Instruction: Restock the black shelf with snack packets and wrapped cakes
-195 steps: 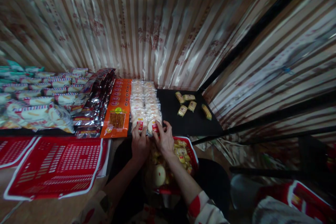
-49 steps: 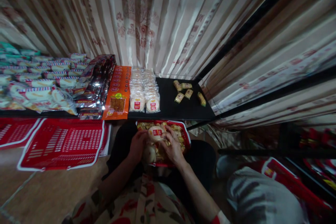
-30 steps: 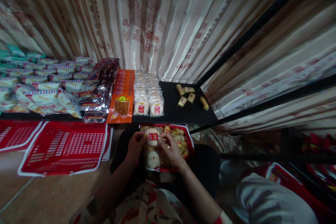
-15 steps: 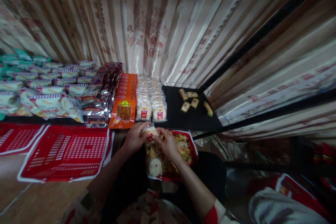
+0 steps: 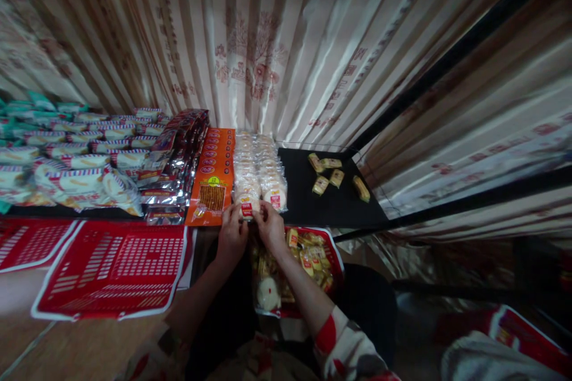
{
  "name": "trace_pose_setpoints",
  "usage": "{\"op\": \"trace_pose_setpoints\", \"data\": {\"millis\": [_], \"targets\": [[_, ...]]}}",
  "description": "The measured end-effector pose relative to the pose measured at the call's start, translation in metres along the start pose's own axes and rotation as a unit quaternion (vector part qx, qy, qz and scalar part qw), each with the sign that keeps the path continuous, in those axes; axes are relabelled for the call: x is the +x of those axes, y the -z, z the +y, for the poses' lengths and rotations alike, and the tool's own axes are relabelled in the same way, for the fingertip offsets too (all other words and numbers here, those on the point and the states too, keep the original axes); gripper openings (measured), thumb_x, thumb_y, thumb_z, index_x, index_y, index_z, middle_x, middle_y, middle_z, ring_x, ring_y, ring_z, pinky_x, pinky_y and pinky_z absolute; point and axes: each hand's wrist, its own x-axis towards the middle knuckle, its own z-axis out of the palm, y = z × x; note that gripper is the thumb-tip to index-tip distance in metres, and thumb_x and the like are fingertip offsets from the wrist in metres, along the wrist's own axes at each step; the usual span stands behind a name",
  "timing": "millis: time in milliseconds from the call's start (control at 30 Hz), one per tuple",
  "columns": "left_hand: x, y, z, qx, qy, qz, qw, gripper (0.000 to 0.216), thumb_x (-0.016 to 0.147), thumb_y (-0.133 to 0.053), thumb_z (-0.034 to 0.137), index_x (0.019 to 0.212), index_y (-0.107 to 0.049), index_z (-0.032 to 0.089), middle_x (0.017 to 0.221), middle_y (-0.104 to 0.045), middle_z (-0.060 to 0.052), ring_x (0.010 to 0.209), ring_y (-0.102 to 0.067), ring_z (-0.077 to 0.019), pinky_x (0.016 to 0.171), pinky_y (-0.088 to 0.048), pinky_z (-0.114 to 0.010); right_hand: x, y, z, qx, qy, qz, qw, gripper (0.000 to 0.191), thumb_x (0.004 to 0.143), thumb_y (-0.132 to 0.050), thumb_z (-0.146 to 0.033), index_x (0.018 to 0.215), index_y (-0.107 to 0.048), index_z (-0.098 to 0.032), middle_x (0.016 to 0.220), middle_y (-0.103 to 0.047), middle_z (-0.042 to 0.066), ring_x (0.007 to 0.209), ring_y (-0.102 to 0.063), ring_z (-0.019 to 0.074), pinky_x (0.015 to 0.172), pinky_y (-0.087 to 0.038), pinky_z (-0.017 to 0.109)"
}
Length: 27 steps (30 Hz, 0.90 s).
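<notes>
The fingers of both hands meet on one wrapped cracker (image 5: 247, 208): the left hand (image 5: 231, 232) has its tips at the left edge and the right hand (image 5: 270, 227) at the right edge, so the packet is held narrowly between them, red label showing. How firmly they press is too dim to tell. The cracker is at the near end of the left row (image 5: 245, 155), which runs back from just beyond the fingertips; the right row (image 5: 268, 158) stands alongside, just past the right fingers. The step in hand looks like squaring this cracker up with its row; the next move seems to call for a light nudge into line with the neighbouring row, then a release that does not drag the film. Just left of the fingers is the orange pack (image 5: 212, 175), lying flat; farther left come foil packs (image 5: 176, 166), white packets (image 5: 80, 181) and green packets (image 5: 40, 104). Well to the right of the fingers, five gold packets (image 5: 336, 177) lie on the black shelf (image 5: 308, 208). Below the fingers, toward the body, a red basket (image 5: 337, 250) holds more gold packets and a loose cracker (image 5: 269, 294). Another basket (image 5: 138, 256) is lower left. A curtain (image 5: 259, 41) hangs beyond the fingers and rows.
</notes>
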Motion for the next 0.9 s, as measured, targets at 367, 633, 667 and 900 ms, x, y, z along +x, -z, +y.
{"op": "trace_pose_setpoints", "data": {"millis": [367, 633, 667, 900], "targets": [[-0.003, -0.017, -0.009, 0.026, -0.036, 0.03, 0.999, 0.037, 0.085, -0.04, 0.017, 0.119, -0.051, 0.012, 0.129, -0.044, -0.016, 0.115, -0.049, -0.0247, 0.101, -0.04, -0.045, -0.02, -0.002, 0.017, -0.044, 0.106, 0.051, 0.992, 0.046, 0.081, -0.042, -0.015, 0.128, -0.046, -0.017, 0.132, -0.043, 0.014, 0.125, -0.04, 0.0228, 0.105, -0.037, 0.043], [-0.008, -0.02, -0.006, 0.051, -0.067, 0.062, 0.995, 0.033, 0.086, -0.04, 0.016, 0.116, -0.053, 0.015, 0.131, -0.041, -0.014, 0.114, -0.048, -0.0234, 0.101, -0.039, -0.045, -0.016, -0.002, 0.018, -0.103, 0.109, 0.041, 0.988, 0.043, 0.083, -0.042, -0.016, 0.124, -0.053, -0.019, 0.112, -0.054, 0.013, 0.111, -0.049, 0.0245, 0.098, -0.042, 0.043], [-0.007, -0.02, -0.005, 0.056, -0.069, 0.059, 0.994, 0.033, 0.086, -0.04, 0.016, 0.116, -0.053, 0.015, 0.131, -0.04, -0.014, 0.114, -0.048, -0.0235, 0.101, -0.039, -0.045, -0.016, -0.002, 0.018, -0.107, 0.108, 0.032, 0.988, 0.045, 0.083, -0.041, -0.015, 0.126, -0.052, -0.018, 0.113, -0.055, 0.013, 0.111, -0.048, 0.0245, 0.098, -0.043, 0.043], [-0.009, -0.013, 0.002, 0.067, -0.068, 0.022, 0.995, 0.034, 0.085, -0.04, 0.013, 0.116, -0.053, 0.013, 0.135, -0.037, -0.016, 0.115, -0.047, -0.0241, 0.101, -0.039, -0.043, -0.029, 0.004, 0.022, -0.1, 0.129, -0.001, 0.987, 0.043, 0.086, -0.037, -0.018, 0.128, -0.047, -0.016, 0.126, -0.051, 0.013, 0.118, -0.045, 0.0226, 0.102, -0.039, 0.041]]}}
